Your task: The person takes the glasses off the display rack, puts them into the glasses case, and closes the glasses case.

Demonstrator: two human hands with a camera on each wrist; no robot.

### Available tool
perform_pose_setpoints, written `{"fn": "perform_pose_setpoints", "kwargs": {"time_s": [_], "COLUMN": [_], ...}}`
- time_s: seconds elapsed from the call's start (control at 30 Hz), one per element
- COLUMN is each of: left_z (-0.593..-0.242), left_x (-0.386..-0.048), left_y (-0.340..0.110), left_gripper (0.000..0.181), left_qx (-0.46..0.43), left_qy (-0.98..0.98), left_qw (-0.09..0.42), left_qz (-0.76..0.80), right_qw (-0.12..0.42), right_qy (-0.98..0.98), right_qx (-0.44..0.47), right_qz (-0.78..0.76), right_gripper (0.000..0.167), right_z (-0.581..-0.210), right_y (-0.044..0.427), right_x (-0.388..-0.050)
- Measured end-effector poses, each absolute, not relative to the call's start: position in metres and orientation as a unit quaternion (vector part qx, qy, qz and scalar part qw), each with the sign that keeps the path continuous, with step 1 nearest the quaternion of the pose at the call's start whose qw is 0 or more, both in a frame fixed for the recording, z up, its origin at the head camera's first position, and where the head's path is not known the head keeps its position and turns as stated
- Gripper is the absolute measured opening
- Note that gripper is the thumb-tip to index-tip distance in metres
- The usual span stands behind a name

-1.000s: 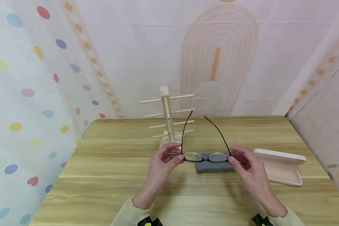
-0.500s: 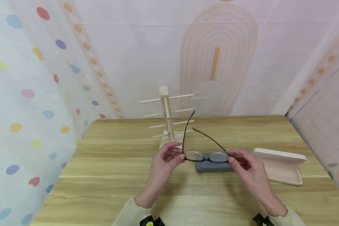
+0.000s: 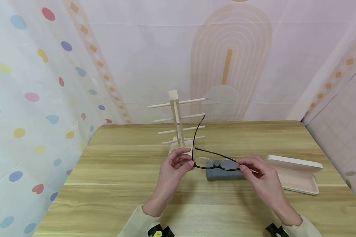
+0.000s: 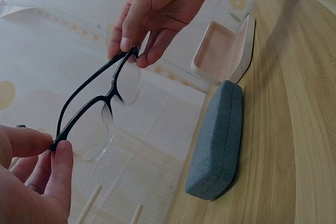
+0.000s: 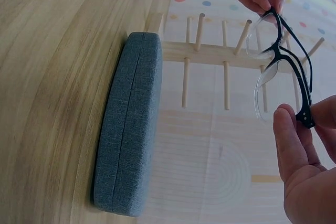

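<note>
A pair of eyeglasses (image 3: 216, 166), with a black upper rim and clear lower edges, is held above the table between both hands. My left hand (image 3: 172, 174) pinches the frame's left end corner between thumb and fingers. At the other end corner, by the hinge, my right hand (image 3: 262, 182) pinches with thumb and index finger. The left temple arm stands out away from me; the right one slants inward across the back of the frame. Below the lenses lies a closed grey-blue glasses case (image 5: 131, 124), partly hidden by the right hand in the head view.
Behind the left hand stands a wooden display rack (image 3: 178, 121) with several pegs. An open pale pink glasses case (image 3: 296, 176) lies right of the right hand. A patterned curtain (image 3: 136, 49) hangs behind the wooden table (image 3: 106, 184).
The right temple arm has swung inward to the left, from standing outward to lying nearly across the frame. Both hands stay almost in place, still gripping the eyeglasses.
</note>
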State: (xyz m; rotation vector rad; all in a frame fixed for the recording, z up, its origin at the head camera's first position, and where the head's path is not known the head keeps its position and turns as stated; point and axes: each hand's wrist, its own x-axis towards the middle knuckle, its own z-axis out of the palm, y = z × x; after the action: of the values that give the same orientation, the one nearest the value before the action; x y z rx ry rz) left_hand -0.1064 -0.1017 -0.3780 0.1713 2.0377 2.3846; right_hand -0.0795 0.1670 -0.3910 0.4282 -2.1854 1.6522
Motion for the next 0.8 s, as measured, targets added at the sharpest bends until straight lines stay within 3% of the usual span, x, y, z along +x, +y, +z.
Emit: {"fn": "perform_pose_setpoints", "kwargs": {"time_s": [0.8], "left_z": [-0.3799], "left_x": [-0.1063], "left_y": [-0.1005], "left_gripper": [0.030], "left_qx": [0.058], "left_qy": [0.642], "left_qw": [-0.010], "left_qz": [0.764], "right_qw": [0.170], "right_qy": [-0.782], "right_qx": [0.154], "right_qz": [0.579], "right_gripper": [0.021], "right_z": [-0.3927], "right_y": [0.1693], "right_x": [-0.0799]}}
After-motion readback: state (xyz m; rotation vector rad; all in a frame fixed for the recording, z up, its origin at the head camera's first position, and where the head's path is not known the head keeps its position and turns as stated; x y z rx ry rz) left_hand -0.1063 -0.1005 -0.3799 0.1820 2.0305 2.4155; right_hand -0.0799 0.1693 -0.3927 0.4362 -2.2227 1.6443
